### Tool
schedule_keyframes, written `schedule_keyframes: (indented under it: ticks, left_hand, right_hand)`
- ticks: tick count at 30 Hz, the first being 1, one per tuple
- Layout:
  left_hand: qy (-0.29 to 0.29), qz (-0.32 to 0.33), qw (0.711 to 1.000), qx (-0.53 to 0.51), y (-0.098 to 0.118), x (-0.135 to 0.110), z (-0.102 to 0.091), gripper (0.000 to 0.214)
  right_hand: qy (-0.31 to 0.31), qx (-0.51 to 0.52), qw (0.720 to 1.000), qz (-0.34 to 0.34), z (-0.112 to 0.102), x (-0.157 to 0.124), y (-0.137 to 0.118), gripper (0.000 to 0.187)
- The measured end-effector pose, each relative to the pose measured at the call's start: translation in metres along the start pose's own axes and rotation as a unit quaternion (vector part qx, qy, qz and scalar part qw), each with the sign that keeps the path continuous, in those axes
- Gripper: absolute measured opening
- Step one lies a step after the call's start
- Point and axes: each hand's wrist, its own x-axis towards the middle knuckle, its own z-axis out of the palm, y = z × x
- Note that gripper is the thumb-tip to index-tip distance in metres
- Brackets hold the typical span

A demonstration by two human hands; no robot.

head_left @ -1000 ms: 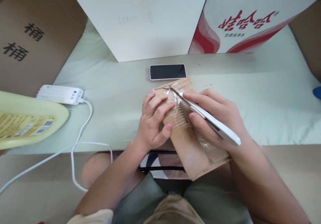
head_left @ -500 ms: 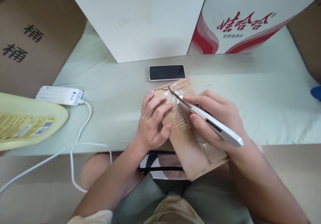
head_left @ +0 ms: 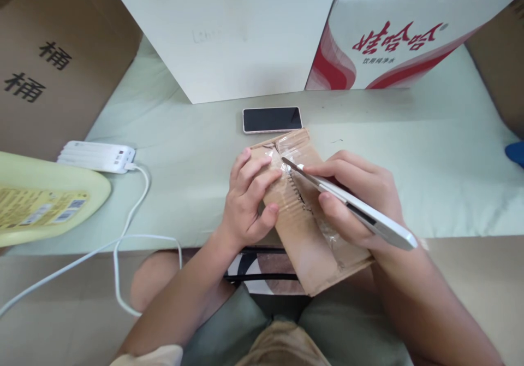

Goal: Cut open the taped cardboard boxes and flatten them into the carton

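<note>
My left hand point(head_left: 245, 202) lies across the left side of a cardboard package point(head_left: 301, 246), fingers spread and lightly bent over the top rather than clenched, while my right hand point(head_left: 370, 191) grips a white cutter point(head_left: 356, 202) from the other side. The package sits squarely between my two hands at the front of a pale green cloth point(head_left: 196, 158), its far end just short of a phone point(head_left: 272, 120), its near end jutting past the cloth's edge above my lap point(head_left: 254, 317).

Its long axis slants from far left to near right, and a line of jagged dark marks point(head_left: 301, 194) runs roughly the same way. The cutter comes in at an angle across that axis, butt toward my right wrist, dark blade point(head_left: 295, 167) aimed leftward and away from me. The tip is at the clear tape point(head_left: 292, 143) near the far end; whether it touches, I cannot tell. My right hand holds the tool, but my left fingertips are the nearer to its point, just beside it on the near side.
</note>
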Motion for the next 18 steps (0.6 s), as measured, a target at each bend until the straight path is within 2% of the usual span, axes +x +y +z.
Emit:
schedule_keyframes:
  ticks: [8, 14, 18]
  left_hand:
    - [-0.003, -0.007, 1.0, 0.018, -0.0003, 0.0003, 0.0009, 0.045]
    - [0.004, -0.007, 1.0, -0.005, -0.0003, -0.001, 0.0012, 0.045]
    - [-0.001, -0.005, 1.0, -0.001, -0.0001, -0.001, 0.0005, 0.045]
  right_hand:
    - [0.004, 0.002, 1.0, -0.006, -0.0014, 0.0004, -0.0003, 0.018]
    - [-0.023, -0.009, 1.0, 0.013, -0.0027, 0.0012, -0.0015, 0.021]
    - [-0.019, -0.001, 1.0, 0.011, -0.0031, -0.0002, -0.0012, 0.02]
